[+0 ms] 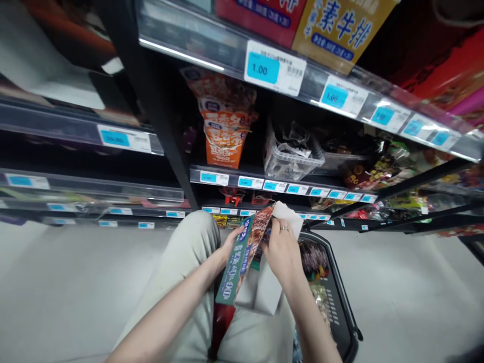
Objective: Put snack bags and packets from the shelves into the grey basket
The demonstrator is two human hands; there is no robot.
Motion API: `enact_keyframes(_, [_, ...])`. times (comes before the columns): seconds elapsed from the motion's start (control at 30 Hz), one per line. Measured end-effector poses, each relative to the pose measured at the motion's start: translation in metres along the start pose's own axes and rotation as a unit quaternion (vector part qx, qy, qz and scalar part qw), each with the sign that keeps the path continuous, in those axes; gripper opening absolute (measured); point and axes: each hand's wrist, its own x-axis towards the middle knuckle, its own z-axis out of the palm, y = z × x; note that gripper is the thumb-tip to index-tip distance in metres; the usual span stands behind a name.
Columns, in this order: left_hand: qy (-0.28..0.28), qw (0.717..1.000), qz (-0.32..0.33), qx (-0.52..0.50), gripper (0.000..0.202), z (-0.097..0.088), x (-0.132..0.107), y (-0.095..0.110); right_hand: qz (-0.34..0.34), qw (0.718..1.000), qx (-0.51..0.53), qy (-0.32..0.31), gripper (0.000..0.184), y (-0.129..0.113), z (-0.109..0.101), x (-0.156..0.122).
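Note:
My left hand (228, 246) grips the side of a green-fronted cardboard snack box (234, 269) with Chinese lettering. The box is open and tilted over my lap, its white inner flaps spread. My right hand (283, 248), with a ring on one finger, reaches into the opening. Its fingers are bent, and their tips are partly hidden by the box and the dark packets inside. Whatever the right hand grips in there cannot be made out.
A black shopping basket (336, 275) holding packets stands at my right knee. Ahead are shelves with price tags (275, 68), an orange snack carton (224, 138) and a clear plastic bin (293, 151). A shelf edge (212, 50) juts out above.

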Motion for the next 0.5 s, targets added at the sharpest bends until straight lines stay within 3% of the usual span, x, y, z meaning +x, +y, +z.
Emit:
enact_keyframes(0.23, [-0.025,0.999,-0.040,-0.015,0.041,0.010,-0.013,0.004,0.125,0.989,-0.069,0.033,0.035,-0.023,0.013,0.004])
enact_keyframes(0.5, [-0.039,0.998,-0.044,-0.028,0.036,0.003,-0.008,0.002,0.126,0.991,-0.033,-0.009,0.026,-0.010,0.011,0.004])
